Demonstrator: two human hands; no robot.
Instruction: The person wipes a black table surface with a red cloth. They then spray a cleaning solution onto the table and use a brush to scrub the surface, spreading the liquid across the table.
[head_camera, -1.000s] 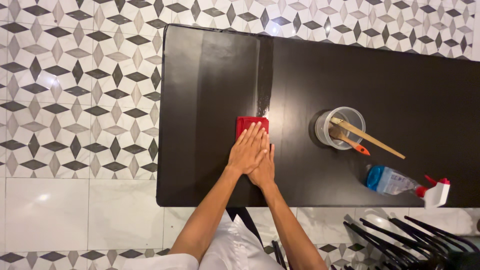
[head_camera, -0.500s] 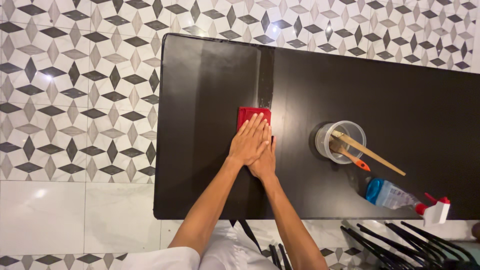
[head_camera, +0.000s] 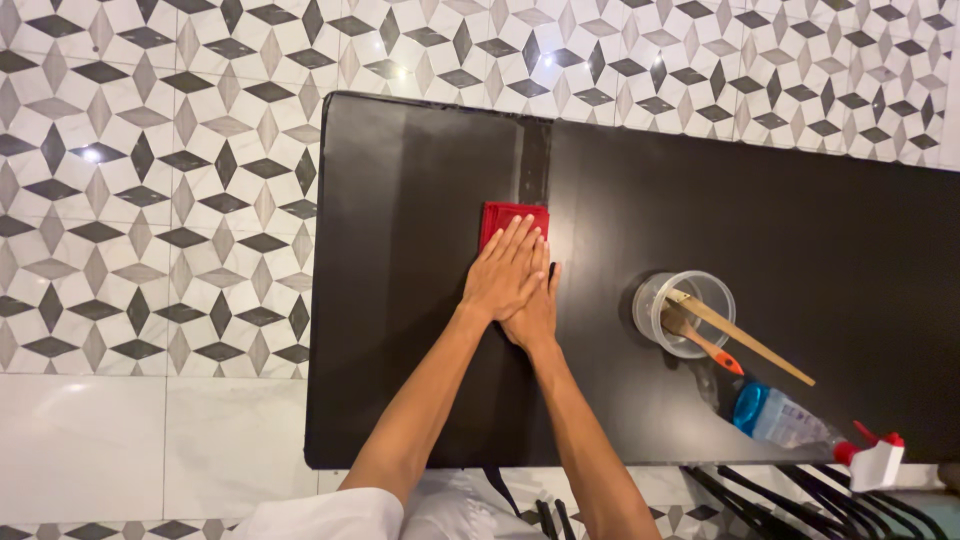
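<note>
Pressing one red cloth (head_camera: 510, 216), two hands.

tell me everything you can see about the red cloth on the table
The red cloth looks like a soft fabric folded into a flat rectangle. It lies on the dark table, just left of the seam that runs across the top. Only its far part shows; the rest is covered by the left hand, which presses flat on it with fingers spread, and the right hand, tucked partly beneath the left. Nothing else touches it.
</note>
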